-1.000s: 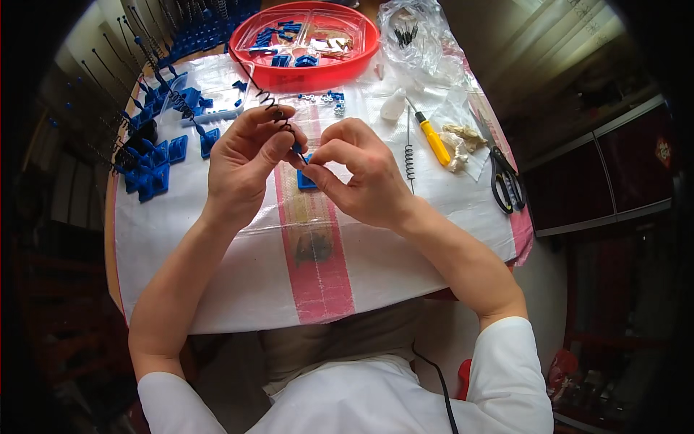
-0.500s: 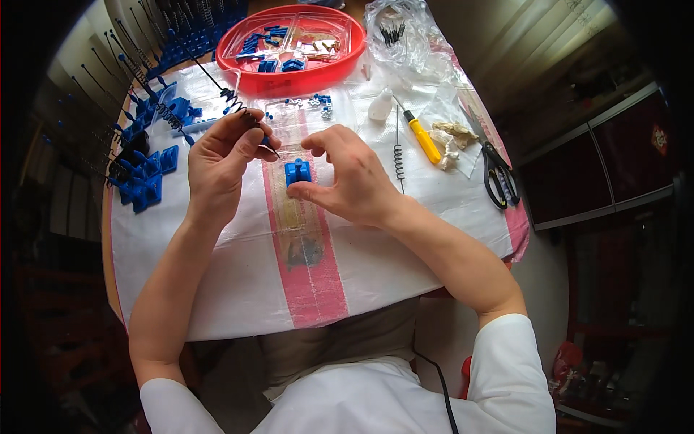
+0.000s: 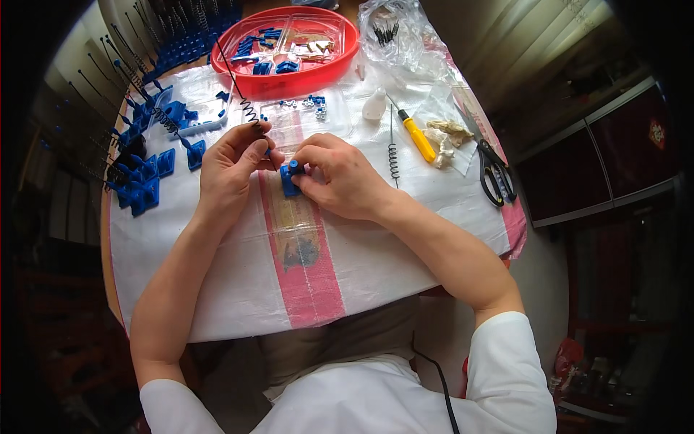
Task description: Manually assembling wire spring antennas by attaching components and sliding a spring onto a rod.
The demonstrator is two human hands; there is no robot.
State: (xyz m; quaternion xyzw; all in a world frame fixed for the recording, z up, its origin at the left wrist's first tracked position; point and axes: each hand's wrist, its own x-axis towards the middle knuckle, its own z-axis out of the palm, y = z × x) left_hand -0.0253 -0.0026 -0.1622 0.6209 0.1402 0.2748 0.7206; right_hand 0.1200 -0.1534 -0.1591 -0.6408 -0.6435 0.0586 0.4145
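Observation:
Above the middle of the table my left hand point(image 3: 230, 173) is closed round a black coil-spring rod point(image 3: 248, 111). Its long straight end leans up and away, and a small blue piece shows near its lower tip. My right hand point(image 3: 341, 177) pinches a small blue plastic base point(image 3: 290, 186) with a round knob on top, between thumb and fingers. The rod's lower tip comes down just beside the base; whether they touch I cannot tell. Part of the base is hidden behind my right fingers.
A red basin point(image 3: 253, 89) with clear boxes of small parts stands at the back. Blue bases with spring rods point(image 3: 148, 173) crowd the left. To the right lie another spring rod point(image 3: 393, 160), a white dropper bottle point(image 3: 374, 106), a yellow-handled screwdriver point(image 3: 418, 137) and black-handled scissors point(image 3: 494, 177).
My right hand has closed on the blue base and turned it a little. My left hand has moved slightly right with the spring rod, whose tip now points more steeply down.

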